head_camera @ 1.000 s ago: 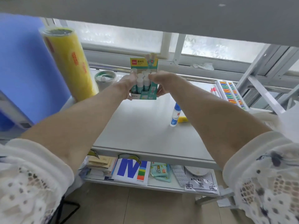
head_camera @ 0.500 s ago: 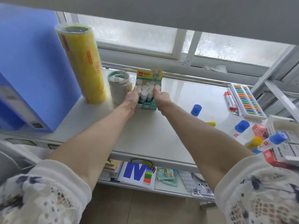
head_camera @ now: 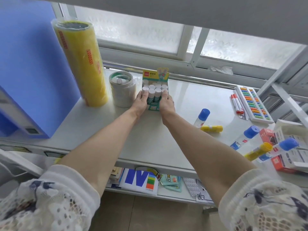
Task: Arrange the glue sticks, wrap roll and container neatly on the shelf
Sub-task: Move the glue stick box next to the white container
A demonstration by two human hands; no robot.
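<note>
A green and yellow display box of white-capped glue sticks point(head_camera: 154, 88) stands on the white shelf point(head_camera: 146, 140). My left hand point(head_camera: 141, 102) grips its left side and my right hand point(head_camera: 165, 102) grips its right side. Just left of the box sits a round clear container point(head_camera: 122, 90) with white items inside. Further left a tall yellow wrap roll point(head_camera: 81, 62) stands upright. Loose blue-capped glue bottles point(head_camera: 202, 117) and a yellow glue stick point(head_camera: 211, 128) lie to the right.
A big blue file box point(head_camera: 31, 67) fills the left end of the shelf. Red markers point(head_camera: 235, 104) and a colourful bead tray point(head_camera: 254, 104) lie at the right, beside red and white cartons point(head_camera: 286, 157). A lower shelf holds papers. A window frame runs behind.
Both hands carried the glue stick box from mid-air down and left; it now stands on the shelf next to the round container. My view tilted down.
</note>
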